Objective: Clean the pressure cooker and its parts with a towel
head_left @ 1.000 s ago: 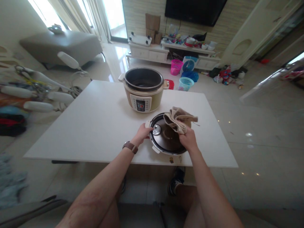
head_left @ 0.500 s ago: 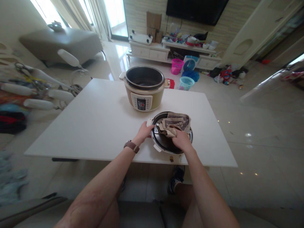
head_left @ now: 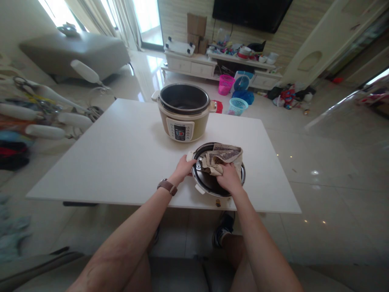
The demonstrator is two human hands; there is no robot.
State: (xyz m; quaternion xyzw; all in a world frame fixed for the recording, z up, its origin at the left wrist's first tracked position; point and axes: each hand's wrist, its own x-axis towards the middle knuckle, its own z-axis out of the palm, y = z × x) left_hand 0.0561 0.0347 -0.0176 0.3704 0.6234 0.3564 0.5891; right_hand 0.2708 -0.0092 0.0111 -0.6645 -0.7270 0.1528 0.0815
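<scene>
One lid [head_left: 209, 183]: round, equal every way; we see its dark inner face turned up, metal fitting leftward, near the table's front edge, right of centre.
One cloth [head_left: 227, 154]: beige and brown, bunched on the lid, its loose folds spreading to the far right.
Cooker [head_left: 184, 121]: upright beyond the lid, open mouth up, control panel facing us.
Table [head_left: 106, 162]: white, flat-topped.
Room: we count a pink basket [head_left: 226, 84], a teal basket [head_left: 238, 106] and a wall screen [head_left: 252, 14].
Left hand [head_left: 184, 168]: clamped on the lid's left rim, watch [head_left: 167, 186] at the wrist.
Right hand [head_left: 229, 179]: gripping the cloth, forearm slanting forward.
</scene>
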